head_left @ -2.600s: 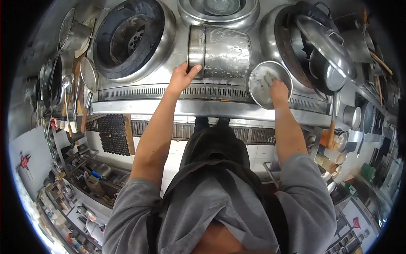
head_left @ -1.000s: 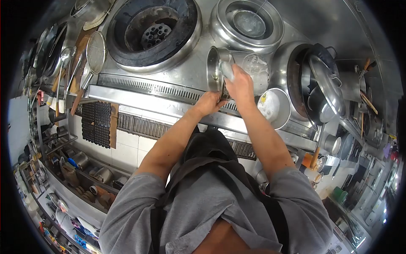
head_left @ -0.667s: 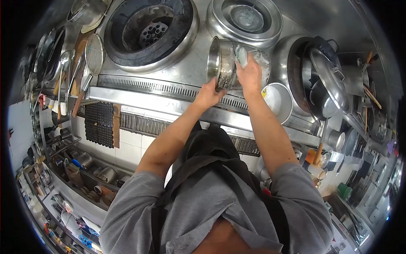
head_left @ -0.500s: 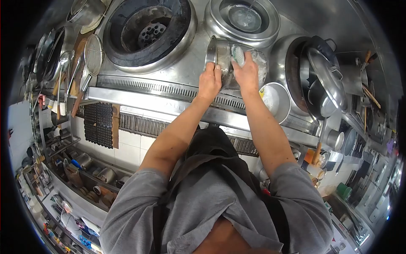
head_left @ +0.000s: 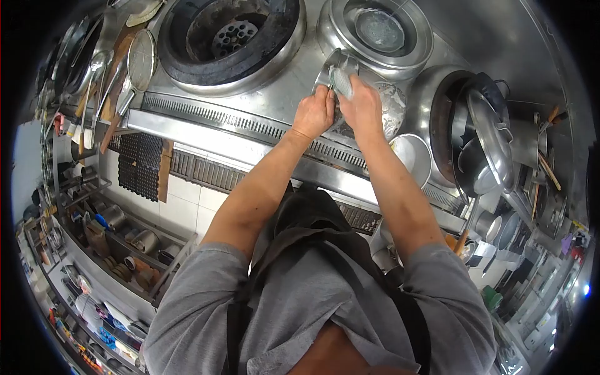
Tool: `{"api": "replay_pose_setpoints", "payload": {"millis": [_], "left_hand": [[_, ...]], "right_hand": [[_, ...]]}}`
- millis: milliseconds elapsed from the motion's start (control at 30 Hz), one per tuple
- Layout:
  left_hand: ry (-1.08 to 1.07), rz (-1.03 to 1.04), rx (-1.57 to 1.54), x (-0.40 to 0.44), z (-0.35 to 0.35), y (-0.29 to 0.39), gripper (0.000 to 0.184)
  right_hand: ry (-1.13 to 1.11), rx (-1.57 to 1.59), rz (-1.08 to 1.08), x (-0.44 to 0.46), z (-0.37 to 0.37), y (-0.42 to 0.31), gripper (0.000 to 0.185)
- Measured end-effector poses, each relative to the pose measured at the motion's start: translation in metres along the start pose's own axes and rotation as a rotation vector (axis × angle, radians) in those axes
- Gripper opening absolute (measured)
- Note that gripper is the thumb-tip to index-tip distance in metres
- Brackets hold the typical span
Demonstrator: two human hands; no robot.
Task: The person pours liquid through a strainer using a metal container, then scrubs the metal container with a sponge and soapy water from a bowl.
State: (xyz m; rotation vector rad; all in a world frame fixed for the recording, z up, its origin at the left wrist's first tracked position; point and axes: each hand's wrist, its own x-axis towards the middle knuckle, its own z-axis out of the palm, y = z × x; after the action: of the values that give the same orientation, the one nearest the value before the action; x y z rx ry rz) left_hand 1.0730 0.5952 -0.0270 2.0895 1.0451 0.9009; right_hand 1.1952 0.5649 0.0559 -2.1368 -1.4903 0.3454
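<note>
My left hand (head_left: 314,112) is closed on the rim of a tilted stainless steel pot (head_left: 322,74), held over the steel stove top. In my right hand (head_left: 362,107) is a pale, green-tinged scouring pad (head_left: 340,82), pressed against the pot near its rim. My right hand hides part of the pot's wall. A round foamy patch (head_left: 393,106) lies on the steel just right of that hand; whether it is a flat lid or suds on the surface I cannot tell. Beside my right forearm stands a white-lined bowl (head_left: 411,157).
A wok burner (head_left: 234,37) is at the upper left, and a burner ring holding a basin of water (head_left: 380,30) at the back. On the right, a metal lid (head_left: 489,140) leans over another burner. A mesh strainer (head_left: 142,61) and ladles hang left. Shelves with pots are below.
The pot has turned and tipped in my left hand, uncovering the foamy patch. My right hand has shifted the scouring pad left toward the rim. The camera view has moved slightly.
</note>
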Motion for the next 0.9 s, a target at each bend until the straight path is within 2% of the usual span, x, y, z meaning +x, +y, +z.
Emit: {"api": "replay_pose_setpoints", "payload": {"millis": [100,167,233,300,367,433,467,600,667,800,900], "left_hand": [[-0.005,0.018,0.018,0.007,-0.005,-0.001,0.017],[-0.022,0.005,0.041,0.003,-0.005,0.002,0.016],[-0.019,-0.004,-0.007,0.006,-0.007,0.001,0.015],[-0.024,-0.007,-0.003,0.006,-0.007,0.0,0.015],[-0.024,-0.019,-0.008,0.006,-0.006,-0.002,0.015],[-0.007,0.0,-0.041,0.006,-0.006,0.0,0.015],[-0.01,-0.002,-0.043,0.004,-0.005,0.0,0.015],[-0.015,-0.012,-0.018,0.005,-0.006,-0.001,0.015],[-0.027,-0.012,0.004,0.008,-0.008,-0.002,0.015],[0.008,0.02,0.034,0.009,-0.007,-0.002,0.015],[0.012,0.025,0.002,0.006,-0.004,-0.003,0.014]], "right_hand": [[-0.062,0.016,-0.04,0.013,-0.006,0.0,0.038],[-0.061,-0.026,0.052,0.042,-0.006,0.01,0.037],[-0.058,-0.066,0.035,0.063,-0.003,0.017,0.037],[0.038,-0.011,0.002,0.061,0.007,0.024,0.032],[0.005,-0.025,0.033,0.028,-0.004,0.004,0.031],[-0.066,0.079,-0.041,0.001,-0.007,-0.002,0.03],[-0.082,0.058,-0.047,0.0,-0.009,-0.001,0.036],[-0.134,0.059,-0.095,0.036,-0.007,0.022,0.034],[-0.029,-0.099,-0.099,0.068,-0.002,0.026,0.03],[-0.094,-0.096,-0.045,0.026,-0.004,0.011,0.036],[0.018,0.036,-0.164,-0.004,0.007,0.017,0.039]]}}
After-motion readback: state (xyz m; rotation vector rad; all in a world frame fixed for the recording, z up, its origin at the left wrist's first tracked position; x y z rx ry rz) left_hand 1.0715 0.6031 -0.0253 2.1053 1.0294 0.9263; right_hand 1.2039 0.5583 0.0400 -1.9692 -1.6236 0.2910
